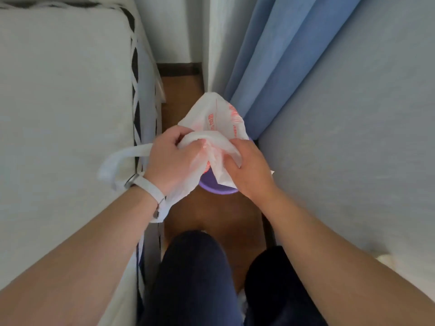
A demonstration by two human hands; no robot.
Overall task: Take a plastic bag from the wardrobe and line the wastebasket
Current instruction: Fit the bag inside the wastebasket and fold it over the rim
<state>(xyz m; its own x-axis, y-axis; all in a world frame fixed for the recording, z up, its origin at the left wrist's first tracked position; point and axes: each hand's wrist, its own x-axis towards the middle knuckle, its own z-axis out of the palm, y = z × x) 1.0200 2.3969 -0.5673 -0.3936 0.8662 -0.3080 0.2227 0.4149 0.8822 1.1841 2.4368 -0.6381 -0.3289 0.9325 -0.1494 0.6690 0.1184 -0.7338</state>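
A white plastic bag (219, 123) with red print hangs crumpled between both hands, right over a purple wastebasket (213, 187) on the brown floor. Only the near rim of the wastebasket shows; the bag and hands hide the rest. My left hand (169, 158) pinches the bag's near-left edge, and one bag handle loops out to the left past my wrist. My right hand (249, 168) grips the bag's right edge. The far part of the bag stands up above the basket.
A white mattress (63, 114) with a black-and-white edge fills the left side. A blue curtain (270, 67) and a pale wall (353, 137) close the right. My knees in dark trousers (195, 274) sit just before the basket in the narrow floor strip.
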